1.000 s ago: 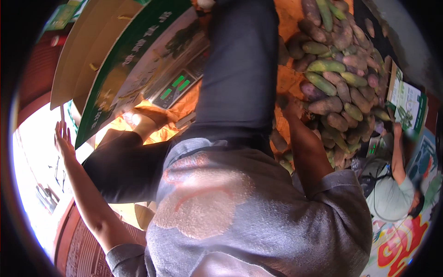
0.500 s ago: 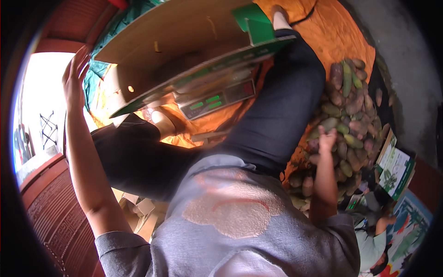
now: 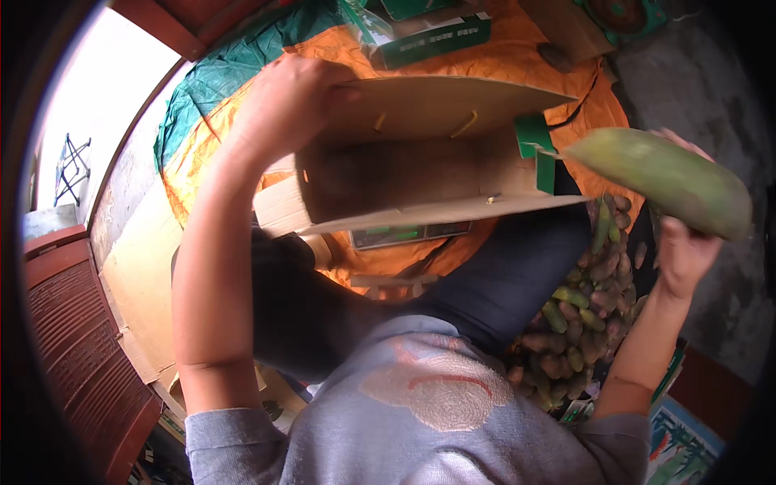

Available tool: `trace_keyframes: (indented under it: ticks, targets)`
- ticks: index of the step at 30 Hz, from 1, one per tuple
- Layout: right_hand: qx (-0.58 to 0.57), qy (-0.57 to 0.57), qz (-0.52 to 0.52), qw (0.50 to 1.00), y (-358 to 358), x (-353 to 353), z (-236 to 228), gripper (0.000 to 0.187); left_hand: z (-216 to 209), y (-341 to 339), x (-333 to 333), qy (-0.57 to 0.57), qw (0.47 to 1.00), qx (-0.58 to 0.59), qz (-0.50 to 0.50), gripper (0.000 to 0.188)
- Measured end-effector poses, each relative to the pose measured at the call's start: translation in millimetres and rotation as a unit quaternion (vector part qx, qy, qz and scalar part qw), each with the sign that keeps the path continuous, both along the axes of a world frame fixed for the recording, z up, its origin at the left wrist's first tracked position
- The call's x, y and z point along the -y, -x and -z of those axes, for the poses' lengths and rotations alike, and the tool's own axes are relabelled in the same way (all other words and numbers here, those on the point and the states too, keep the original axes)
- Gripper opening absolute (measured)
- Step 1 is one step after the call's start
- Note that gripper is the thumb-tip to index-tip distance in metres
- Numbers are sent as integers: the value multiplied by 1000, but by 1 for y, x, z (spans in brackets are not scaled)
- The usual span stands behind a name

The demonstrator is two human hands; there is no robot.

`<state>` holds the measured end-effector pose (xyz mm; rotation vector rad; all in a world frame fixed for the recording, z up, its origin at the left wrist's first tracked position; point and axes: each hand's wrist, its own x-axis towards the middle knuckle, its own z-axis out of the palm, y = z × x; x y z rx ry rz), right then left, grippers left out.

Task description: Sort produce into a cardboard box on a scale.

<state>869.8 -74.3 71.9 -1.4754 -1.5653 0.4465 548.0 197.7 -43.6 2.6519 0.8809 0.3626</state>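
An open cardboard box (image 3: 428,174), brown inside with green on its outer side, is tilted toward me over my lap. My left hand (image 3: 295,101) grips the upper left edge of its raised flap; some of its fingertips are hidden. Off the box's right end, my right hand (image 3: 685,246) holds up a large, long green fruit (image 3: 667,178), mango-like, with a thin stem at its tapered end. Motion blurs the fruit slightly, and it is outside the box. Below it lies a pile of similar green and reddish-brown fruits (image 3: 578,327).
A digital scale (image 3: 412,234) shows partly under the box. Orange sheeting (image 3: 517,61) covers the floor, with green sheeting (image 3: 194,121) at far left. Another green and white box (image 3: 436,40) stands beyond. A carved wooden piece of furniture (image 3: 77,339) stands left.
My right hand has risen from the pile with a long green fruit. My left hand has moved right onto the box's flap. The box looks turned, and the view has shifted.
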Motion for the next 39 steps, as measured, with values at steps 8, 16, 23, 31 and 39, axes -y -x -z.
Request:
trace_keyframes:
  ticks: [8, 16, 23, 31, 39]
  targets:
    - [262, 381, -264, 846, 88, -155, 105, 58, -3, 5, 11, -28, 999, -37, 4, 18]
    - [318, 412, -331, 787, 137, -185, 179, 48, 0, 7, 8, -40, 999, 5, 8, 12]
    - [158, 148, -176, 960, 85, -128, 67, 38, 16, 10, 9, -60, 997, 47, 28, 12]
    - [-27, -55, 357, 932, -44, 77, 91, 33, 21, 5, 9, 96, 992, 85, 1, 29]
    - [-29, 209, 441, 872, -79, 301, 322, 28, 49, 49, -29, 143, 965, 219, -31, 46]
